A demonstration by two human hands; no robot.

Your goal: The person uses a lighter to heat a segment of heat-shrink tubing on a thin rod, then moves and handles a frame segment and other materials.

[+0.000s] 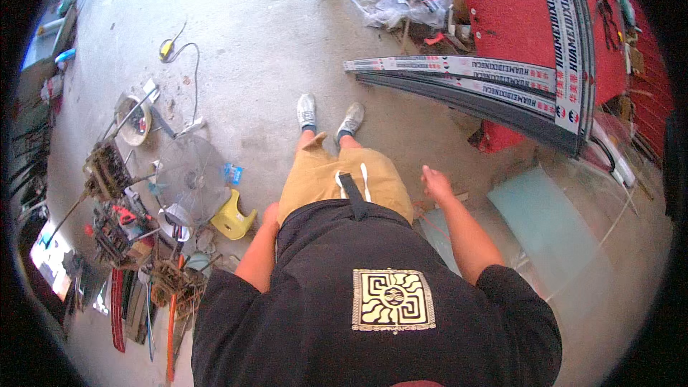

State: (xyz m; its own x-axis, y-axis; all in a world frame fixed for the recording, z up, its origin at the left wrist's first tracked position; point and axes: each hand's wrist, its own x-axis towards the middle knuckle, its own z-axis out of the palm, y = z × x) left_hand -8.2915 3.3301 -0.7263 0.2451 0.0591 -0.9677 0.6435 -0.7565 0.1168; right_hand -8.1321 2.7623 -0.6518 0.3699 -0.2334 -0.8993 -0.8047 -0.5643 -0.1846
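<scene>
My right hand hangs in the air to the right of my tan shorts, its fingers slightly bent and a little apart, with nothing visible in it. Past it to the right lie long bundled profiles in printed white wrap with dark sides. Against the left side of the shorts is my left hand, mostly hidden, so its fingers cannot be made out. A yellow plastic stool is the thing nearest to it. Neither hand touches any of these objects.
A clear fan-like disc, a round bucket and a heap of tools crowd the left. A yellow-ended cable lies ahead. Glass sheets rest at right, below a red surface. Plastic wrapping lies at the far side.
</scene>
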